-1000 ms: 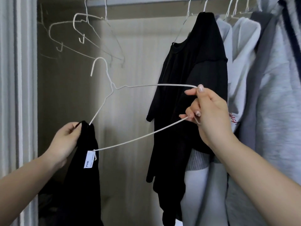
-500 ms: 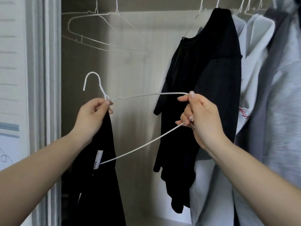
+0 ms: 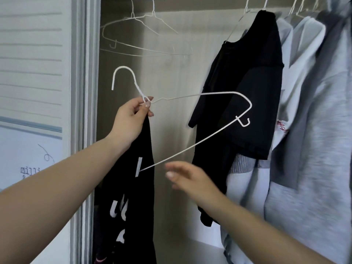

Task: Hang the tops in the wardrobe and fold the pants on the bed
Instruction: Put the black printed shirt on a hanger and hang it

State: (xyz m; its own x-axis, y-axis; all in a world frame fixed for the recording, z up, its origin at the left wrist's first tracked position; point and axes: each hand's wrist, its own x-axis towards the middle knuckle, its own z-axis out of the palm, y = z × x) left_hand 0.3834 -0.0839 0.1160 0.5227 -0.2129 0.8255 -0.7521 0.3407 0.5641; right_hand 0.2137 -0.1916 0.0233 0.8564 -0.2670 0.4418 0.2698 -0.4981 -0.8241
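My left hand [image 3: 131,121] pinches the neck of a white wire hanger [image 3: 202,95] together with the top of a black top [image 3: 142,197]. The top hangs down from that hand, with a white label and white print showing; one end of the hanger is inside it. The hanger's other end juts out bare to the right. My right hand [image 3: 188,178], blurred, hovers below the hanger's bottom wire with loose fingers and holds nothing.
Empty wire hangers [image 3: 139,31] hang at the upper left of the wardrobe. A black t-shirt [image 3: 245,88] and several pale grey hoodies [image 3: 312,111] hang on the right. The wardrobe's frame [image 3: 85,92] stands at the left.
My right hand has let go of the hanger's right end and dropped below it. My left hand slid up the hanger's arm to its neck, pulling the black top along.
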